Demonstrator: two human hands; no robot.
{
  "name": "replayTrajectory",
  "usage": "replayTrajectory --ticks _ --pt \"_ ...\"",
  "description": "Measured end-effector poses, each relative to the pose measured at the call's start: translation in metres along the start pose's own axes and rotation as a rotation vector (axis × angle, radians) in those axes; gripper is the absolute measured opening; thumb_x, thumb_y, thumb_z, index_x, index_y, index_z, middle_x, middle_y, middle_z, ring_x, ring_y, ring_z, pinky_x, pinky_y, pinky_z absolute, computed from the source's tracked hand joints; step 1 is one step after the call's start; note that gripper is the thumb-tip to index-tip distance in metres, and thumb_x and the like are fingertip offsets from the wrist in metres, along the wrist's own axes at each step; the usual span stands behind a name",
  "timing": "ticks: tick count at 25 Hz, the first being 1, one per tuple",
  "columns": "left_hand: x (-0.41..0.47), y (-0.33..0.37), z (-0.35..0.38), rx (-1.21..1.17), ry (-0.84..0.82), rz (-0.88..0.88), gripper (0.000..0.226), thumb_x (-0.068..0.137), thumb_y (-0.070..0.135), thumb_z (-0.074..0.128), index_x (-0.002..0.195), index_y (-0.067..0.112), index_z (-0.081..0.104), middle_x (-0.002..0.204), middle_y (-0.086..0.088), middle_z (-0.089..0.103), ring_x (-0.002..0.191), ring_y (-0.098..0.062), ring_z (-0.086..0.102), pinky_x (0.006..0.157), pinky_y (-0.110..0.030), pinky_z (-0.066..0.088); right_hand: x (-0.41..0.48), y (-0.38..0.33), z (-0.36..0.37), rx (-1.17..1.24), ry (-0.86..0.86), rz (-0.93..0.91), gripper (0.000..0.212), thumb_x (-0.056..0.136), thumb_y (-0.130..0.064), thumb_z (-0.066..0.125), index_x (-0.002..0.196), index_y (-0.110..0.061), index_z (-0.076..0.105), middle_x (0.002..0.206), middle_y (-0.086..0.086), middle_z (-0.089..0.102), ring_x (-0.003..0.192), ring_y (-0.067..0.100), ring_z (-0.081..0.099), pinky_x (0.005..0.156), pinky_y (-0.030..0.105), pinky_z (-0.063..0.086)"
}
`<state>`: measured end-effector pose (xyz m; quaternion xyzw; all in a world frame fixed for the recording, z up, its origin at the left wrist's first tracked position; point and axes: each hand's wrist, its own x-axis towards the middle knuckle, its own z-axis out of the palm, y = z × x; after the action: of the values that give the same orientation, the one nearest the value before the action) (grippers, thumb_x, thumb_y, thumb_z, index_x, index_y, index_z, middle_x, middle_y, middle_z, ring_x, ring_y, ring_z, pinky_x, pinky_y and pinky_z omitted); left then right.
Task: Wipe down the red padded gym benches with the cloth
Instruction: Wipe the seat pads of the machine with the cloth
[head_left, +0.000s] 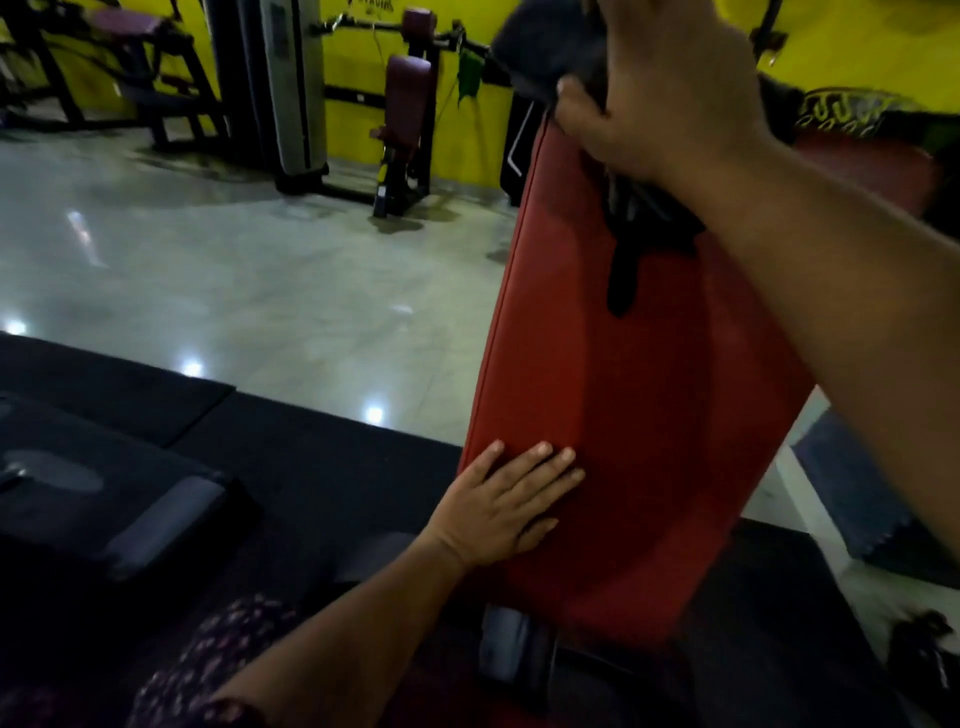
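Note:
A red padded bench back (613, 395) rises at a steep incline through the middle of the view. My right hand (660, 88) grips a dark cloth (639, 228) near the pad's top edge; part of the cloth hangs down over the red surface below the hand, and more bunches above the fingers. My left hand (509, 504) lies flat with straight fingers on the pad's lower left edge.
Black rubber mats (291, 457) cover the floor around the bench, with a shiny tiled floor (260, 270) beyond. Maroon-padded machines (405, 104) stand against the yellow wall. Another red pad (872, 166) sits at the right. A dark frame part (156, 525) lies at the left.

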<state>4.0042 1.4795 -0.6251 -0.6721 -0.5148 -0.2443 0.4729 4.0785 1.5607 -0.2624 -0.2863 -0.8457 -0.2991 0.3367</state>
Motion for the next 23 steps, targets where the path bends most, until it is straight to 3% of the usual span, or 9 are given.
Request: replayTrajectory --ticks 2,6,11,15,19,21,23 --pt "0.000 0.001 0.001 -0.033 -0.006 -0.036 0.062 0.100 0.049 0.038 0.155 0.025 0.024 0.154 0.004 0.033 0.151 -0.015 0.010 0.123 -0.042 0.007 -0.013 -0.005 0.000 -0.075 -0.003 -0.061 0.060 0.090 -0.049 0.031 0.141 -0.018 0.035 0.144 0.015 0.040 0.131 0.038 0.039 0.094 0.052 0.035" --pt "-0.005 -0.001 0.004 -0.078 -0.019 -0.026 0.080 0.088 0.071 0.038 0.153 0.025 0.027 0.155 0.004 0.032 0.151 -0.013 0.013 0.123 -0.041 0.005 -0.047 0.003 0.002 -0.190 -0.022 -0.146 0.066 0.086 -0.058 0.042 0.145 -0.034 0.025 0.155 0.005 0.025 0.134 0.051 0.029 0.095 0.070 0.029" --pt "-0.003 0.000 0.006 -0.076 0.011 -0.035 0.084 0.083 0.073 0.048 0.150 0.025 0.034 0.154 0.004 0.034 0.150 -0.013 0.015 0.123 -0.041 0.007 -0.050 -0.004 -0.006 -0.127 -0.065 -0.014 0.064 0.089 -0.030 0.052 0.148 -0.036 0.028 0.157 0.006 0.025 0.126 0.052 0.036 0.082 0.056 0.044" --pt "-0.004 0.000 0.007 -0.077 0.026 -0.034 0.082 0.083 0.072 0.049 0.149 0.025 0.035 0.153 0.004 0.035 0.150 -0.013 0.017 0.123 -0.041 0.008 -0.071 -0.031 0.014 -0.325 -0.088 -0.646 0.043 0.092 -0.025 0.050 0.135 -0.029 0.053 0.154 0.004 0.034 0.109 0.046 0.049 0.070 0.043 0.044" --pt "-0.002 -0.001 0.006 -0.060 0.033 -0.035 0.088 0.084 0.071 0.046 0.155 0.023 0.024 0.153 0.004 0.035 0.151 -0.013 0.014 0.122 -0.040 0.010 -0.077 -0.040 0.020 -0.301 -0.096 -0.458 0.036 0.091 -0.020 0.053 0.126 -0.024 0.060 0.146 0.007 0.045 0.098 0.045 0.055 0.060 0.037 0.038" --pt "-0.003 -0.001 0.007 -0.067 0.038 -0.042 0.085 0.084 0.071 0.047 0.153 0.024 0.030 0.153 0.004 0.036 0.150 -0.013 0.016 0.122 -0.040 0.011 -0.088 -0.058 0.025 -0.442 -0.119 -0.661 0.035 0.093 -0.019 0.042 0.121 -0.025 0.061 0.141 0.005 0.049 0.094 0.040 0.057 0.059 0.035 0.039" --pt "-0.002 0.000 0.006 -0.070 0.035 -0.039 0.080 0.084 0.070 0.048 0.149 0.025 0.036 0.152 0.004 0.037 0.150 -0.013 0.017 0.122 -0.040 0.012 -0.084 -0.064 0.021 -0.447 -0.231 -0.805 0.037 0.095 -0.021 0.034 0.122 -0.027 0.058 0.139 0.001 0.047 0.103 0.036 0.053 0.062 0.037 0.034"
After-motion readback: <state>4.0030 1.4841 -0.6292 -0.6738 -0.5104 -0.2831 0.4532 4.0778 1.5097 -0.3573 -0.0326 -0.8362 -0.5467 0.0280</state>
